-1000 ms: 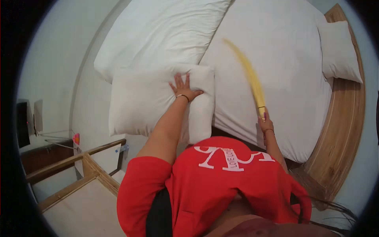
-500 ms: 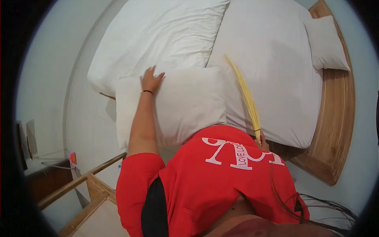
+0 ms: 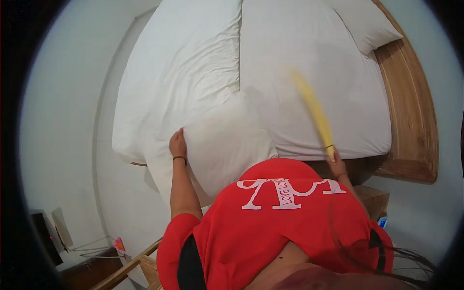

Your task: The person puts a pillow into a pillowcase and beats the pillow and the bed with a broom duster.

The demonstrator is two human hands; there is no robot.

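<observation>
My right hand [image 3: 337,165] is closed round the handle end of a yellow stick broom [image 3: 317,108], a slim bundle of thin strands with a dark band near the grip. The broom slants up over the bed's fitted sheet [image 3: 275,67], its tip smeared by motion. At the near side of the bed, my left hand [image 3: 178,144] has its fingers closed on a white pillow [image 3: 222,140]. The pillow leans between my body and the bed, partly over the mattress edge. Beyond it lies a wrinkled white duvet [image 3: 188,53].
A second white pillow [image 3: 369,24] rests by the wooden headboard [image 3: 411,106] at the right. Wooden framing [image 3: 121,270] stands at lower left, near a dark screen [image 3: 46,237] and cables. Below the bed's right corner is a wooden box-like piece [image 3: 372,200].
My left hand has gone from spread fingers on the pillow's far edge to a closed grip, and the pillow has shifted. My right hand has moved slightly right and forward with the broom.
</observation>
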